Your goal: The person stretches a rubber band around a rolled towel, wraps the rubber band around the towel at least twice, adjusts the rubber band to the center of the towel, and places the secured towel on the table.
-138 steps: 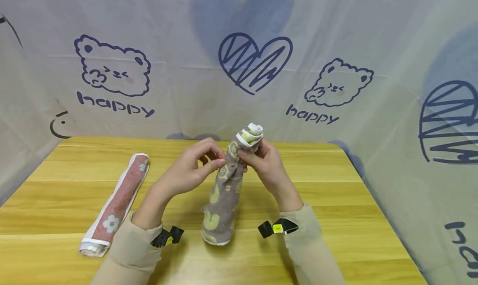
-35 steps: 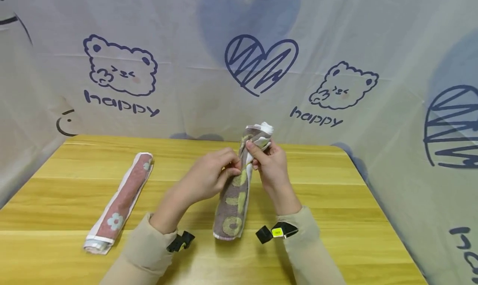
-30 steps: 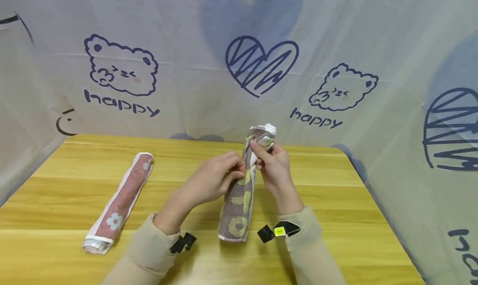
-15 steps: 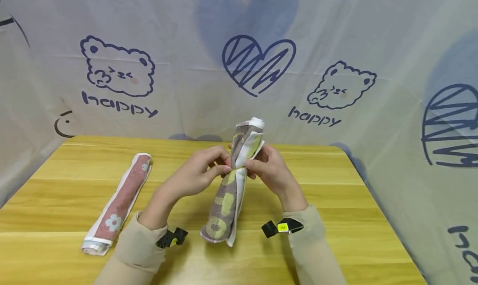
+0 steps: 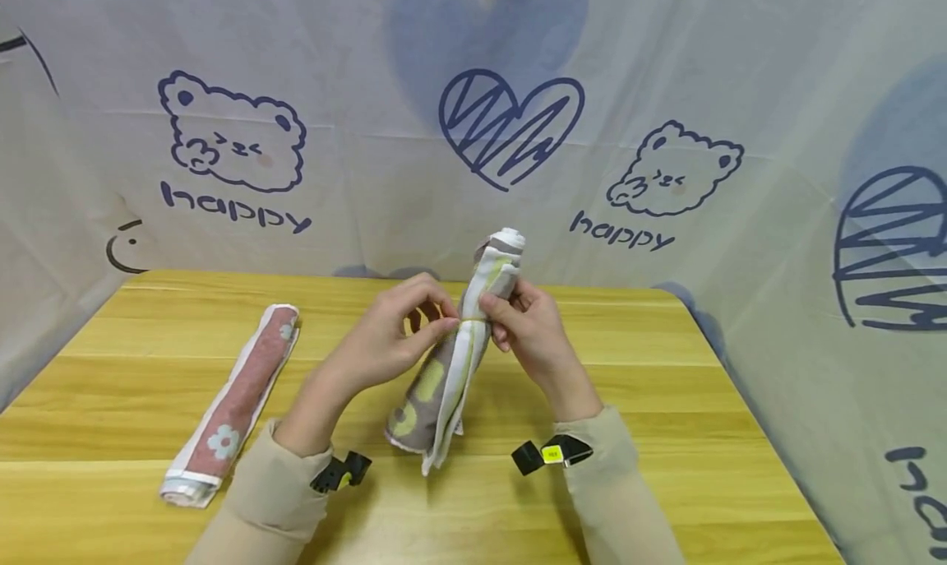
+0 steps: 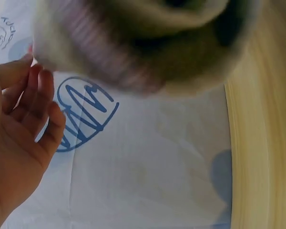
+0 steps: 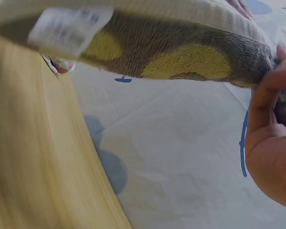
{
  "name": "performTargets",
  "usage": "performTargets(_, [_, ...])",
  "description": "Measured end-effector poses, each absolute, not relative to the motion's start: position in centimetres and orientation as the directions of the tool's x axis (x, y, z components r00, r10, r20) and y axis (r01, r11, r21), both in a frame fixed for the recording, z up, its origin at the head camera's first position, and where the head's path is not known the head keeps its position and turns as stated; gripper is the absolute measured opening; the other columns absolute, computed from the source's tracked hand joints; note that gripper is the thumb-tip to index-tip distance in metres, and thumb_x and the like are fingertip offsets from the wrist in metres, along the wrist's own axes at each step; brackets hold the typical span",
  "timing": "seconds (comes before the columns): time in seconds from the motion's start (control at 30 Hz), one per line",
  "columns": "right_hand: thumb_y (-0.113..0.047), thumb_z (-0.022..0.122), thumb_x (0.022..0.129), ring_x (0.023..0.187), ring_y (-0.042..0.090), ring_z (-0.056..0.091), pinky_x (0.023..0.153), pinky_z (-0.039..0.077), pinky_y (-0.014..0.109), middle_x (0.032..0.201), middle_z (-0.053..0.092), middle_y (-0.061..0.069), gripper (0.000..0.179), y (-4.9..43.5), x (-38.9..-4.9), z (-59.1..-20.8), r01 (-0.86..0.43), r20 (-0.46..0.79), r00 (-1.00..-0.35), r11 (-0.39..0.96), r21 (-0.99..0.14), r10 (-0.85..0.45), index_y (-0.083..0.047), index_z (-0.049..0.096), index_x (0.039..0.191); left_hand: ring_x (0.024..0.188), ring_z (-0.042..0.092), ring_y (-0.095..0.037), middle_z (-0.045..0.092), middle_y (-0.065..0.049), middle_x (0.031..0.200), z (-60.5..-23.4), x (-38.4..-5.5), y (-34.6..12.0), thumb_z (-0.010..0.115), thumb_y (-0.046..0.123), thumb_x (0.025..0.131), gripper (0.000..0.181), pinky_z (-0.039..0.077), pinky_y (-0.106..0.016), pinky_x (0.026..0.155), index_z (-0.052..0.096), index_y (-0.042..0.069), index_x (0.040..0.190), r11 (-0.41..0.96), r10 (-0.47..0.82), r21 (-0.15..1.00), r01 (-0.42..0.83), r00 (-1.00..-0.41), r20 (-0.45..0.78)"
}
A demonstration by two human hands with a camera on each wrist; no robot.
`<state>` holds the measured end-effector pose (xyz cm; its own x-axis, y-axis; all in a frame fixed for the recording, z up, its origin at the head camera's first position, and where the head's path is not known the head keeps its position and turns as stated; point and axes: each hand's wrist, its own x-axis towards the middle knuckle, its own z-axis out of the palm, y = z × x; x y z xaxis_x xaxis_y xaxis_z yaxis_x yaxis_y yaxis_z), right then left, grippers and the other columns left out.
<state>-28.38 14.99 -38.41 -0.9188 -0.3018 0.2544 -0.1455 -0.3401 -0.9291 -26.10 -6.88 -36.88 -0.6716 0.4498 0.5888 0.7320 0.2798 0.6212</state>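
A rolled grey-brown towel [image 5: 429, 384] with yellow shapes and a white edge is held tilted above the table. A thin yellow rubber band [image 5: 473, 320] cinches it around the middle. From the left, my left hand [image 5: 392, 331] pinches the band with thumb and finger at the towel's side. My right hand [image 5: 534, 331] grips the towel just above the band, thumb in front and fingers behind. In the right wrist view a white printed label [image 7: 69, 31] hangs from the towel. The left wrist view shows its open rolled end [image 6: 148, 47] close up and blurred.
A second rolled towel [image 5: 240, 409], pink with pale blue flowers and white borders, lies on the left of the wooden table [image 5: 666, 466]. A pale cloth [image 5: 370, 178] printed with hearts and bears hangs behind the table and along its sides.
The grey-brown towel has turned in my hands, so its white edge now faces forward. My right hand has moved slightly up the roll; the left stays at the band. The pink towel lies still.
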Motion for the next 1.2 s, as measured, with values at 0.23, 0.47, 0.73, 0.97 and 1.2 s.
performTargets(0.23, [0.003, 0.058, 0.100, 0.049, 0.003, 0.046, 0.044, 0.036, 0.015, 0.068, 0.054, -0.003, 0.010, 14.3, -28.1, -37.9, -0.151, 0.232, -0.948, -0.332, -0.931, -0.219, 0.000, 0.059, 0.110, 0.084, 0.062, -0.013, 0.067, -0.002, 0.099, -37.1, -26.2, -6.2, 0.079, 0.003, 0.092, 0.013, 0.056, -0.033, 0.068, 0.075, 0.007, 0.103, 0.327, 0.395, 0.447, 0.833, -0.550, 0.736])
performTargets(0.47, [0.006, 0.063, 0.098, 0.049, 0.002, 0.046, 0.042, 0.037, 0.015, 0.077, 0.060, -0.001, 0.016, 13.7, -27.5, -37.4, -0.196, 0.249, -0.958, -0.307, -0.931, -0.142, 0.004, 0.060, 0.113, 0.079, 0.062, -0.013, 0.069, -0.002, 0.097, -37.6, -26.2, -5.9, 0.081, 0.002, 0.088, 0.013, 0.053, -0.027, 0.065, 0.077, 0.006, 0.100, 0.358, 0.354, 0.407, 0.840, -0.526, 0.774])
performTargets(0.73, [0.009, 0.066, 0.094, 0.048, 0.003, 0.046, 0.039, 0.037, 0.015, 0.085, 0.061, 0.002, 0.020, 12.7, -26.8, -37.2, -0.267, 0.302, -0.950, -0.305, -0.914, -0.074, 0.007, 0.064, 0.113, 0.072, 0.056, -0.011, 0.068, -0.001, 0.092, -37.3, -25.9, -5.8, 0.080, 0.006, 0.090, 0.008, 0.050, -0.028, 0.060, 0.073, 0.007, 0.095, 0.429, 0.385, 0.411, 0.804, -0.574, 0.722])
performTargets(0.97, [0.004, 0.071, 0.094, 0.047, 0.001, 0.045, 0.040, 0.035, 0.014, 0.085, 0.059, 0.001, 0.018, 12.9, -27.5, -37.4, -0.205, 0.214, -0.977, -0.325, -0.923, 0.006, 0.005, 0.064, 0.111, 0.076, 0.056, -0.012, 0.059, 0.000, 0.090, -37.3, -25.4, -4.9, 0.073, 0.008, 0.097, 0.011, 0.053, -0.028, 0.067, 0.062, 0.008, 0.096, 0.483, 0.510, 0.396, 0.781, -0.619, 0.597])
performTargets(1.2, [0.005, 0.068, 0.096, 0.046, 0.000, 0.041, 0.039, 0.029, 0.012, 0.070, 0.054, -0.003, 0.011, 13.9, -28.4, -37.6, -0.107, 0.107, -0.994, -0.434, -0.895, 0.024, -0.003, 0.064, 0.102, 0.080, 0.056, -0.011, 0.058, 0.001, 0.093, -37.7, -25.1, -4.3, 0.068, 0.009, 0.100, 0.007, 0.054, -0.026, 0.072, 0.060, 0.009, 0.100, 0.463, 0.573, 0.464, 0.756, -0.654, 0.493])
